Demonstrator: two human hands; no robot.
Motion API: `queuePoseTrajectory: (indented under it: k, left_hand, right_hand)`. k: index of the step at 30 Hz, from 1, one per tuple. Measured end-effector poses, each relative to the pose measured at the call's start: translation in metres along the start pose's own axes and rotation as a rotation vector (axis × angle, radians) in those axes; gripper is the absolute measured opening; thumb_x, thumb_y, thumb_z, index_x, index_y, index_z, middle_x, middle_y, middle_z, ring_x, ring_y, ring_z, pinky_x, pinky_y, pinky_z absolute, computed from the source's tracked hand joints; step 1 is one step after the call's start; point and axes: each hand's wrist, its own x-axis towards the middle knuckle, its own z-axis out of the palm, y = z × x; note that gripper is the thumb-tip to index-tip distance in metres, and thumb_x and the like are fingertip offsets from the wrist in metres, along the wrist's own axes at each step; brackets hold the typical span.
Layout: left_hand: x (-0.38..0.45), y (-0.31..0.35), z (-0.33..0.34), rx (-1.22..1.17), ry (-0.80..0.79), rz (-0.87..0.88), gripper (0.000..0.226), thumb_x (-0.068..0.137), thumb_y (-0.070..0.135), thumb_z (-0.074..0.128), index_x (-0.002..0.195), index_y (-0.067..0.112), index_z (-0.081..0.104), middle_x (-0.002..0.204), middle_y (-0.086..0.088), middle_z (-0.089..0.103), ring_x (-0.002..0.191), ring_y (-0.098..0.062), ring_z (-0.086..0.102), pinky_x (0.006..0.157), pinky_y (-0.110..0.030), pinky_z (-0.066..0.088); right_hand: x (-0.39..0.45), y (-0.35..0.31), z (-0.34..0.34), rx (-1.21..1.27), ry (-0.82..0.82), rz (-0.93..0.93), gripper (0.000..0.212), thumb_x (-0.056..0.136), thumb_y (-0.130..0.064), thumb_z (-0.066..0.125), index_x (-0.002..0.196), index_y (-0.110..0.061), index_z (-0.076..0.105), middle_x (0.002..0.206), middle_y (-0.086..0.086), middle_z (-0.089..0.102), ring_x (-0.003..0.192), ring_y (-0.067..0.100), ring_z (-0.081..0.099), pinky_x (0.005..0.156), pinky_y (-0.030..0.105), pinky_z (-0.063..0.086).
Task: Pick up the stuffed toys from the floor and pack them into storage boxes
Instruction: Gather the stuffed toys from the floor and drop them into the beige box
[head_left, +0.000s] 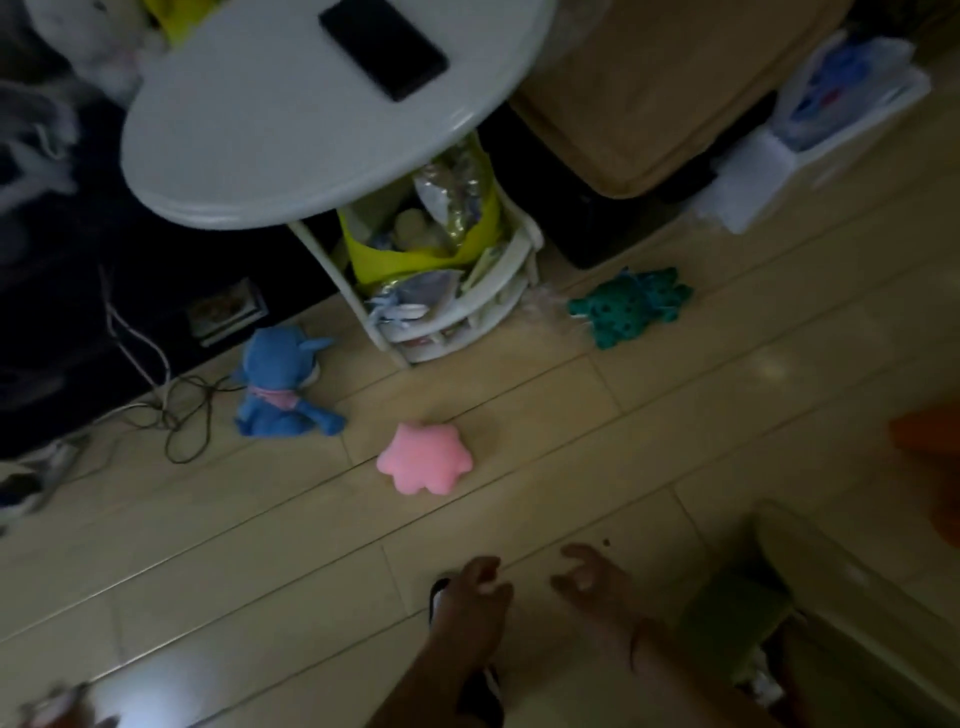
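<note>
Left hand (475, 597): fingers loosely curled, nothing in them, held low over the floor. Right hand (592, 584): fingers spread and slightly hooked, likewise empty; a thin band shows at the wrist. Both forearms enter from the lower edge, hands side by side and apart.

Pink star-shaped toy (425, 457): lies flat on the pale floor (208, 545), ahead of both hands, nearest of the toys and free on all sides.

Blue stuffed toy (283, 384): sits upright left of the pink one, near a tangle of cables (176, 410).

Teal knitted toy (631, 306): lies farther off to the right, beside the white shelf rack (457, 312) under the round white table (291, 130); a dark phone (383, 47) rests on that table.

Storage box (831, 571): probably the pale rim at lower right; contents unclear in the dim light.

Step judged in hand: reaching for the pink toy. Recommended: close the fingers around its body, not one soft point, then lift clear. Take the blue toy by its torso, keeping the fingers off the cables.
</note>
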Motion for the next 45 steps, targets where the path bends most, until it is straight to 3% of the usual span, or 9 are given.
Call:
queuePoseTrajectory:
  k: [4, 11, 16, 22, 26, 29, 36, 39, 45]
  left_hand:
    - [0.073, -0.010, -0.098, -0.013, 0.090, 0.005, 0.043, 0.086, 0.023, 0.068, 0.127, 0.020, 0.055, 0.125, -0.003, 0.061, 0.101, -0.017, 0.060, 0.083, -0.022, 0.042]
    - [0.208, -0.052, -0.174, 0.505, -0.034, 0.110, 0.066, 0.085, 0.039, 0.066, 0.143, 0.026, 0.037, 0.149, 0.001, 0.041, 0.128, -0.024, 0.048, 0.106, -0.037, 0.041]
    - [0.323, -0.081, -0.167, 0.150, 0.089, 0.039, 0.072, 0.087, 0.034, 0.065, 0.148, 0.025, 0.027, 0.151, -0.006, 0.037, 0.126, -0.032, 0.048, 0.104, -0.043, 0.041]
    - [0.354, -0.118, -0.130, -0.256, -0.140, -0.099, 0.071, 0.093, 0.052, 0.045, 0.150, 0.032, 0.008, 0.155, 0.002, 0.028, 0.116, -0.031, 0.055, 0.097, -0.050, 0.043]
    - [0.295, -0.126, -0.118, -0.884, -0.132, -0.290, 0.072, 0.084, 0.072, 0.039, 0.143, 0.030, 0.038, 0.144, -0.001, 0.045, 0.124, -0.037, 0.050, 0.102, -0.062, 0.035]
    - [0.221, -0.093, -0.107, -1.084, -0.190, -0.309, 0.069, 0.074, 0.070, 0.058, 0.122, 0.020, 0.060, 0.130, -0.010, 0.058, 0.121, -0.036, 0.054, 0.097, -0.062, 0.042]
    - [0.064, 0.022, -0.068, -0.477, -0.475, -0.019, 0.062, 0.081, 0.043, 0.067, 0.130, 0.008, 0.053, 0.122, -0.017, 0.065, 0.113, -0.035, 0.062, 0.094, -0.054, 0.050]
    - [0.021, 0.051, -0.036, -0.398, -0.539, 0.017, 0.046, 0.086, 0.030, 0.065, 0.126, 0.011, 0.056, 0.119, -0.013, 0.068, 0.111, -0.032, 0.064, 0.093, -0.052, 0.051]
    - [-0.048, 0.059, 0.085, -0.224, -0.605, 0.030, 0.027, 0.091, 0.020, 0.060, 0.118, 0.022, 0.059, 0.111, -0.006, 0.072, 0.095, -0.023, 0.071, 0.068, -0.034, 0.058]
  right_hand:
    - [0.040, -0.048, 0.040, -0.015, -0.015, 0.067, 0.042, 0.091, -0.031, 0.060, 0.131, -0.020, 0.051, 0.114, 0.006, 0.066, 0.104, 0.018, 0.060, 0.089, 0.024, 0.047]
    - [0.173, -0.064, 0.083, -0.069, 0.013, 0.075, 0.053, 0.089, -0.032, 0.062, 0.137, -0.019, 0.045, 0.118, 0.005, 0.065, 0.110, 0.023, 0.060, 0.092, 0.028, 0.046]
    - [0.290, -0.046, 0.136, -0.148, 0.054, 0.015, 0.062, 0.085, -0.037, 0.067, 0.136, -0.011, 0.043, 0.131, 0.012, 0.057, 0.116, 0.030, 0.056, 0.084, 0.031, 0.047]
    - [0.350, -0.017, 0.179, 0.259, -0.042, 0.087, 0.062, 0.081, -0.015, 0.072, 0.136, -0.020, 0.042, 0.127, 0.005, 0.052, 0.109, 0.033, 0.057, 0.075, 0.047, 0.060]
    - [0.279, -0.016, 0.150, 0.437, -0.032, -0.166, 0.024, 0.067, -0.009, 0.071, 0.087, -0.022, 0.069, 0.086, -0.001, 0.065, 0.083, 0.010, 0.063, 0.060, 0.015, 0.051]
    - [0.179, -0.017, 0.106, 0.522, -0.007, -0.258, 0.024, 0.064, -0.025, 0.073, 0.051, -0.018, 0.055, 0.063, -0.008, 0.058, 0.059, -0.014, 0.053, 0.058, 0.001, 0.040]
    - [-0.014, 0.022, 0.024, 0.633, 0.316, -0.153, 0.028, 0.066, -0.039, 0.077, 0.085, -0.030, 0.059, 0.103, 0.003, 0.061, 0.096, 0.024, 0.063, 0.075, 0.038, 0.058]
    - [-0.071, 0.040, 0.004, 0.993, 0.458, 0.062, 0.070, 0.078, -0.006, 0.076, 0.126, -0.035, 0.034, 0.121, 0.000, 0.054, 0.107, 0.026, 0.060, 0.078, 0.044, 0.059]
    - [-0.150, 0.134, -0.004, 1.402, 0.471, 0.158, 0.075, 0.066, -0.039, 0.084, 0.131, -0.021, 0.051, 0.122, 0.012, 0.066, 0.105, 0.040, 0.066, 0.076, 0.064, 0.053]
